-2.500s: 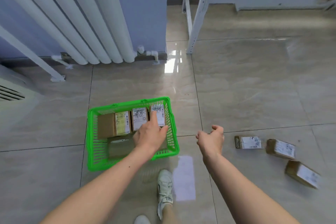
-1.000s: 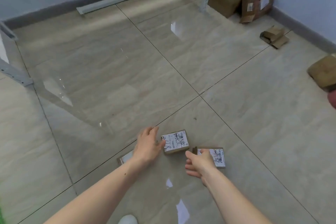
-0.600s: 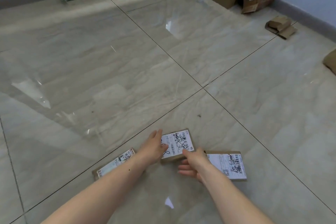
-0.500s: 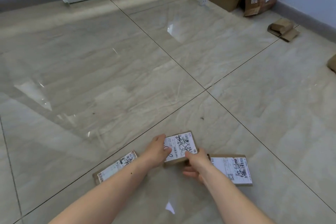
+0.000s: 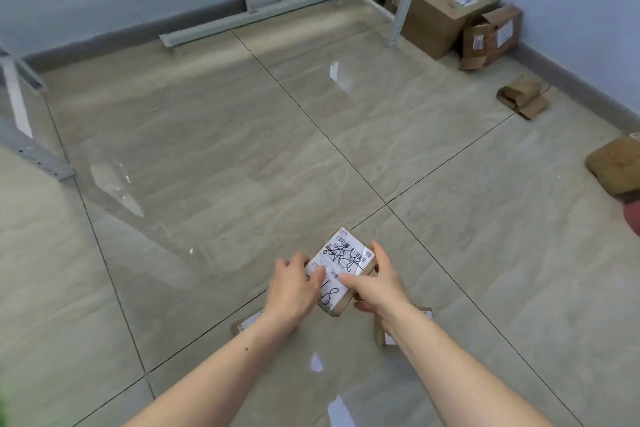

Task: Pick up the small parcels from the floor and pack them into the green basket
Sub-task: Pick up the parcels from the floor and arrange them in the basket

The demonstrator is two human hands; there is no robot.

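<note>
Two parcels lie on the floor point(image 5: 207, 156), one point(image 5: 246, 322) under the left wrist, another point(image 5: 384, 336) under the right. Above them both hands, left point(image 5: 294, 289) and right point(image 5: 377, 284), clasp a labelled parcel point(image 5: 341, 269) by its sides. Far off, boxes point(image 5: 446, 15) stand by the wall.

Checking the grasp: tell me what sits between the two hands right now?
In the head view, one small labelled parcel sits between the left hand and right hand, held from both sides.
</note>
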